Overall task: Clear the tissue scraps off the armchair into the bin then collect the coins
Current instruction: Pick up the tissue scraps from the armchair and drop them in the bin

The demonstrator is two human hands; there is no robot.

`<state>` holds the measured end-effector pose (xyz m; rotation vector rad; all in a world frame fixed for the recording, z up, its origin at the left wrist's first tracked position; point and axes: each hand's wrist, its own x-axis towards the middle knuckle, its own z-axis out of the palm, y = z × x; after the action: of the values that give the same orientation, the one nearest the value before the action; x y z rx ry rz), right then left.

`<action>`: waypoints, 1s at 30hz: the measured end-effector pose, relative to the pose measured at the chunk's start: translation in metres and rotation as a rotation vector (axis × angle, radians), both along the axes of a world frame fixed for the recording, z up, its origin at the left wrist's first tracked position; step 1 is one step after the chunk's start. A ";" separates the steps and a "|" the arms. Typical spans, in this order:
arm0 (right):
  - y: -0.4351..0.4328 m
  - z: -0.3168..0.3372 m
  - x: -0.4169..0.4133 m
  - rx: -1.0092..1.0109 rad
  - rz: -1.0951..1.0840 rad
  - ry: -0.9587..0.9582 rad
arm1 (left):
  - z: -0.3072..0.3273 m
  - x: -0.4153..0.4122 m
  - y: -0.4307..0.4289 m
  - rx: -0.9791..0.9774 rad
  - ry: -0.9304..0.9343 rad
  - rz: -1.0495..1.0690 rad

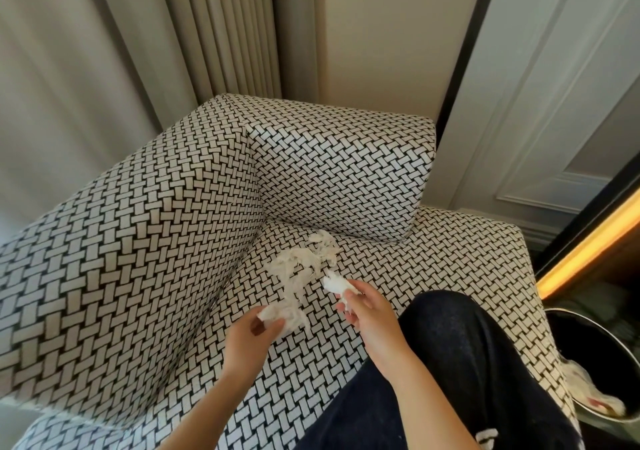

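White tissue scraps [304,259] lie in a loose heap on the seat of the black-and-white woven-pattern armchair [433,259], near the corner where the backrest meets the armrest. My left hand [252,335] pinches a wad of tissue at the heap's near end. Just to its right, my right hand [363,307] grips another white tissue wad. The bin [602,356], dark inside with a shiny metal rim, stands at the right edge beside the chair, with a scrap of litter in it. No coins are visible.
My leg in dark trousers [460,363] rests on the seat's front right part. Beige curtains [104,69] hang behind the left armrest. A white panelled wall [554,103] and a lit orange strip [588,249] are to the right.
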<state>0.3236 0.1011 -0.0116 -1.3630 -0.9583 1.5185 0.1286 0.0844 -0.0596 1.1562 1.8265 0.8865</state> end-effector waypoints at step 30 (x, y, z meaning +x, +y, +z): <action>-0.050 0.048 0.106 0.235 -0.493 0.280 | 0.105 0.182 0.001 0.083 -0.645 -0.465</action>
<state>0.4297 0.0510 0.0367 -1.0817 -0.5510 1.1404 0.3105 0.0852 0.0451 1.1109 0.9602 0.9208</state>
